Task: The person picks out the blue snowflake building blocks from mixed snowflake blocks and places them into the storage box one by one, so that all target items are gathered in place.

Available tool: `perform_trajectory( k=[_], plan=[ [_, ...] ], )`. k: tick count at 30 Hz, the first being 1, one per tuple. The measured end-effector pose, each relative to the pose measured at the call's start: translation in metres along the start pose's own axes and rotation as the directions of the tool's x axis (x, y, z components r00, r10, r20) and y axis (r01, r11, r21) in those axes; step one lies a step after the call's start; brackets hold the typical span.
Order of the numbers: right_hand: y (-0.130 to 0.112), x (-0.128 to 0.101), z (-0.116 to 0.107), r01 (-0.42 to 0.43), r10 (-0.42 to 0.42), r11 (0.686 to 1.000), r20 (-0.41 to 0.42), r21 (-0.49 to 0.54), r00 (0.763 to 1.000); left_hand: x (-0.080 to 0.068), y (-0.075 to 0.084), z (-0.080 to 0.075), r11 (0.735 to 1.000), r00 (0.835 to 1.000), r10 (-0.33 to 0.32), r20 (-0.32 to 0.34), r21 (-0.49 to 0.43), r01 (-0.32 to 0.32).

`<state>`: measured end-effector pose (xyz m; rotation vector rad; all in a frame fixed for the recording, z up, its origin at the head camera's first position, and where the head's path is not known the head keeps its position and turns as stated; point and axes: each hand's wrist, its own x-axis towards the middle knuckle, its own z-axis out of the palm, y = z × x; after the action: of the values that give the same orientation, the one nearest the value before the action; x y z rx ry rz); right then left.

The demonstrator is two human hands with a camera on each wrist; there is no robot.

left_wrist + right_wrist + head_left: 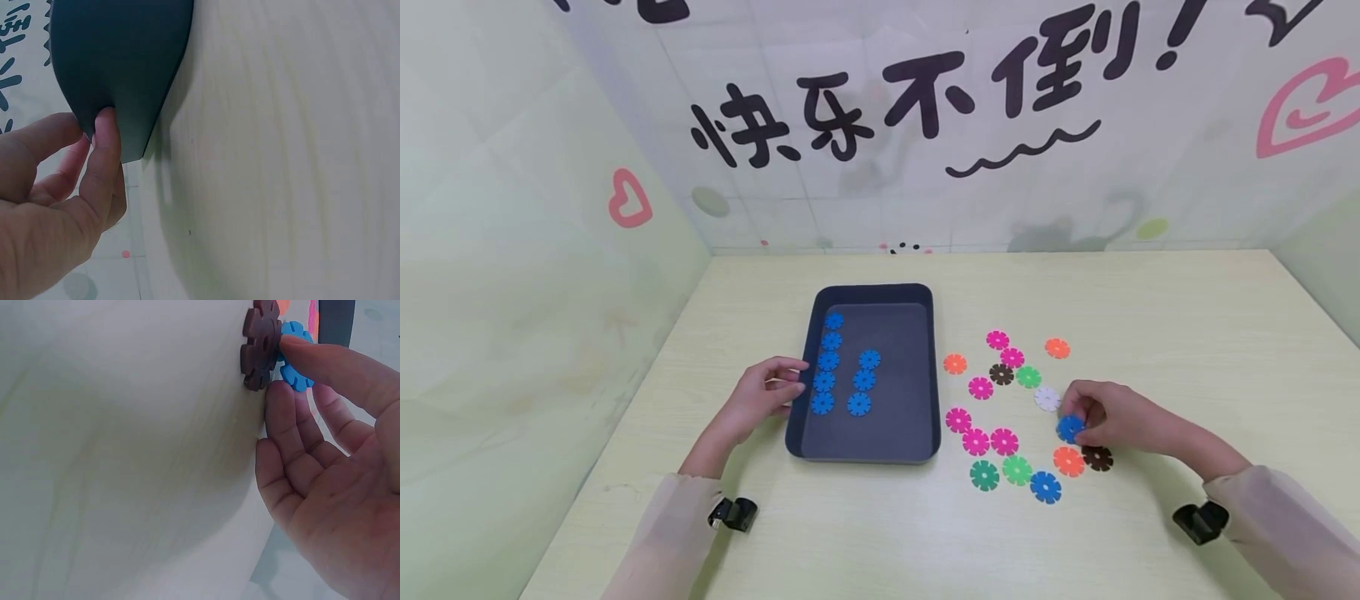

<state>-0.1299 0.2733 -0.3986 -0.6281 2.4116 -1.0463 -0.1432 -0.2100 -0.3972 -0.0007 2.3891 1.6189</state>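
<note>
A dark tray (pixel 925 367) sits mid-table with several blue snowflake discs (pixel 829 361) laid in two columns inside it. My left hand (pixel 796 377) holds the tray's left rim. In the left wrist view, a curled finger and the thumb of that hand (pixel 94 131) press the tray wall (pixel 125 56). To the right, my right hand (pixel 1075 421) pinches a blue disc (pixel 1070 428) lying among loose discs. The right wrist view shows this hand (pixel 284 369) with fingertips on the blue disc (pixel 294 356), right beside a brown disc (pixel 261 344).
Loose discs in pink (pixel 989 442), green (pixel 1017 470), orange (pixel 1068 461), brown (pixel 1097 457), white (pixel 1047 398) and blue (pixel 1046 487) lie scattered right of the tray. Walls close in the pale wooden table (pixel 1187 317) at the back and left.
</note>
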Motion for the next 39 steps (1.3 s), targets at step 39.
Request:
perform_trajectory(
  k=[39],
  plan=[
    [-0.130, 0.109, 0.023, 0.315, -0.314, 0.949, -0.077, 0.008, 0.946, -0.002, 0.001, 0.001, 1.000, 1.000, 0.009, -0.006, 0.012, -0.009]
  ],
)
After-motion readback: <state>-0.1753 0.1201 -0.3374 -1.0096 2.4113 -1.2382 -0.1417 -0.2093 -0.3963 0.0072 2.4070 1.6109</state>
